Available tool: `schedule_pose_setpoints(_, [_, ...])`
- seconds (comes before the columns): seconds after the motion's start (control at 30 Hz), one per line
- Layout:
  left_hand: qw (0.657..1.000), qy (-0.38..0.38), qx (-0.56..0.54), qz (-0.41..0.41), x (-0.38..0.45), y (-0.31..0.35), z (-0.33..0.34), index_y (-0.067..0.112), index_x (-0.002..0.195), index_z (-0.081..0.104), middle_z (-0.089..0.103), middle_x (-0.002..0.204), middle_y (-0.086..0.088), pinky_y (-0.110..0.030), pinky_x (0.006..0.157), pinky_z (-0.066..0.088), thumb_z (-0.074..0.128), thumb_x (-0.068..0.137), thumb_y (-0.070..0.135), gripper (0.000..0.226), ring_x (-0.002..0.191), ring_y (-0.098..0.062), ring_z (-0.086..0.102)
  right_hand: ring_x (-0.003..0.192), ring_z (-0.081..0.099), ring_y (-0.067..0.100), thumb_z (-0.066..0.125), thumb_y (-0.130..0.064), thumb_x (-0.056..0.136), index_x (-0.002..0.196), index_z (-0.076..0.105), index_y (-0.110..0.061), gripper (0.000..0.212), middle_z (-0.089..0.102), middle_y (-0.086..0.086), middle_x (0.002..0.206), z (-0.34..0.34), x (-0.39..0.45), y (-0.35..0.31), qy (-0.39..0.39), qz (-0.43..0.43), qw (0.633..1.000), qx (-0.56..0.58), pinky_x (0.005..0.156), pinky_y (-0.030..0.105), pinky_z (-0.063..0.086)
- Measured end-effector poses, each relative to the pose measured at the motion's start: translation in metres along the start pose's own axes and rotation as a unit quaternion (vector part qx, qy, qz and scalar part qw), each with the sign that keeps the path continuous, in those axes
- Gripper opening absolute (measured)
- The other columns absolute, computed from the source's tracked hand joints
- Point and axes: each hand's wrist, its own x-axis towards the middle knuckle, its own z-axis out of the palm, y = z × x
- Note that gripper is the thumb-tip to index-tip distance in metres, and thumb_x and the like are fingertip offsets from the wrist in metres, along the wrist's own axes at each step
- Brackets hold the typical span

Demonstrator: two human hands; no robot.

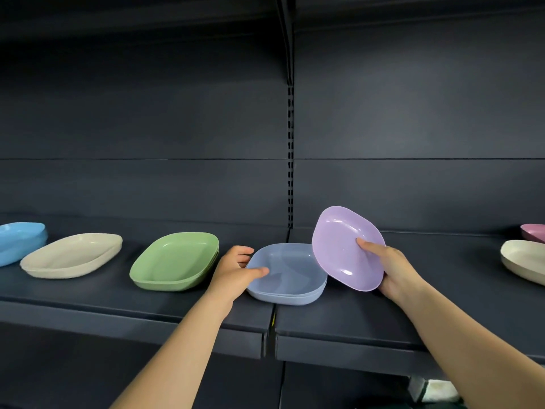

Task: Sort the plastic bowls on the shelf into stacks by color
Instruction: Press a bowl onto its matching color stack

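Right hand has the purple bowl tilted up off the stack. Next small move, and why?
Probably carry the purple bowl rightward and set it on the bare shelf to start its own stack. The right hand holds it tilted, clear of the grey-blue stack that the left hand steadies, and no other purple bowl shows; the pink bowl at far right differs.

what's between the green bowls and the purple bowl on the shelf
In the head view, the grey-blue stack sits between the green bowls and the purple bowl, with the left hand gripping its near-left rim.
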Motion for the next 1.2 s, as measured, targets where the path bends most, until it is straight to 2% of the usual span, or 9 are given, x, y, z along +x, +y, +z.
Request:
schedule_pose_setpoints(0.27, [0.999, 0.024, -0.037, 0.026, -0.004, 0.002, 0.001, 0.020, 0.116, 0.056, 0.058, 0.108, 0.005, -0.012, 0.072, 0.039, 0.072, 0.082, 0.022, 0.038, 0.101, -0.009, 0.055, 0.092, 0.065, 0.030, 0.072, -0.013, 0.080, 0.111, 0.062, -0.002, 0.034, 0.068, 0.012, 0.106, 0.012, -0.001, -0.004, 0.023, -0.001, 0.999, -0.032, 0.070, 0.037, 0.052])
schedule_pose_setpoints(0.4, [0.998, 0.024, -0.062, 0.001, -0.003, 0.005, -0.006, 0.018, 0.117, 0.058, 0.062, 0.114, 0.001, -0.022, 0.090, 0.042, 0.070, 0.084, 0.029, 0.037, 0.105, -0.010, 0.057, 0.088, 0.065, 0.027, 0.072, -0.013, 0.081, 0.103, 0.063, -0.004, 0.026, 0.068, 0.010, 0.103, 0.035, 0.004, -0.017, 0.003, -0.026, 0.995, -0.098, 0.067, 0.035, 0.051])
schedule_pose_setpoints(0.5, [0.995, 0.016, -0.099, -0.019, -0.004, 0.009, -0.014, 0.019, 0.112, 0.062, 0.064, 0.113, 0.005, -0.036, 0.106, 0.041, 0.070, 0.082, 0.036, 0.035, 0.111, -0.011, 0.057, 0.093, 0.064, 0.030, 0.073, -0.011, 0.080, 0.106, 0.064, -0.002, 0.029, 0.067, 0.012, 0.105, 0.063, 0.009, -0.028, -0.003, -0.054, 0.987, -0.150, 0.075, 0.036, 0.051])
schedule_pose_setpoints(0.6, [0.991, 0.016, -0.130, -0.008, -0.005, 0.022, -0.024, 0.023, 0.109, 0.062, 0.063, 0.115, 0.009, -0.032, 0.108, 0.038, 0.067, 0.083, 0.039, 0.031, 0.117, -0.009, 0.054, 0.088, 0.064, 0.031, 0.072, -0.008, 0.080, 0.100, 0.065, -0.001, 0.022, 0.068, 0.015, 0.103, 0.098, 0.012, -0.034, -0.029, -0.076, 0.980, -0.181, 0.077, 0.038, 0.051])
schedule_pose_setpoints(0.73, [0.981, 0.011, -0.188, 0.038, -0.007, 0.044, -0.050, 0.020, 0.117, 0.060, 0.066, 0.118, 0.006, -0.035, 0.104, 0.042, 0.068, 0.079, 0.040, 0.044, 0.116, -0.013, 0.058, 0.089, 0.065, 0.033, 0.072, -0.011, 0.080, 0.089, 0.065, -0.009, 0.011, 0.068, 0.011, 0.097, 0.158, 0.005, -0.031, -0.074, -0.083, 0.974, -0.200, 0.081, 0.045, 0.055])
schedule_pose_setpoints(0.87, [0.978, 0.091, -0.163, 0.097, -0.004, 0.061, -0.101, 0.028, 0.125, 0.051, 0.058, 0.123, 0.011, -0.027, 0.089, 0.046, 0.062, 0.089, 0.030, 0.037, 0.115, -0.012, 0.054, 0.086, 0.063, 0.029, 0.069, -0.009, 0.081, 0.095, 0.064, 0.000, 0.017, 0.067, 0.010, 0.093, 0.234, -0.007, -0.021, -0.114, -0.120, 0.964, -0.207, 0.080, 0.040, 0.051])
schedule_pose_setpoints(0.97, [0.967, 0.153, -0.161, 0.126, 0.000, 0.061, -0.158, 0.036, 0.137, 0.039, 0.046, 0.129, 0.018, -0.021, 0.083, 0.038, 0.060, 0.091, 0.026, 0.052, 0.116, -0.007, 0.046, 0.084, 0.062, 0.026, 0.067, -0.008, 0.083, 0.088, 0.063, -0.010, 0.006, 0.066, 0.005, 0.087, 0.300, -0.017, -0.007, -0.134, -0.137, 0.962, -0.196, 0.071, 0.033, 0.051])
schedule_pose_setpoints(1.07, [0.960, 0.192, -0.152, 0.138, 0.006, 0.053, -0.225, 0.036, 0.133, 0.043, 0.048, 0.118, 0.021, -0.016, 0.077, 0.038, 0.058, 0.092, 0.020, 0.047, 0.108, -0.004, 0.046, 0.083, 0.059, 0.023, 0.061, -0.007, 0.085, 0.090, 0.060, -0.014, 0.009, 0.063, 0.001, 0.087, 0.370, -0.026, 0.017, -0.146, -0.167, 0.954, -0.203, 0.068, 0.031, 0.049])
schedule_pose_setpoints(1.2, [0.959, 0.222, -0.124, 0.127, 0.015, 0.033, -0.326, 0.034, 0.135, 0.044, 0.048, 0.121, 0.017, -0.023, 0.087, 0.036, 0.056, 0.093, 0.017, 0.048, 0.111, -0.008, 0.047, 0.074, 0.055, 0.011, 0.054, -0.005, 0.087, 0.096, 0.056, -0.019, 0.017, 0.059, -0.006, 0.083, 0.468, -0.043, 0.055, -0.162, -0.179, 0.949, -0.201, 0.060, 0.023, 0.044])
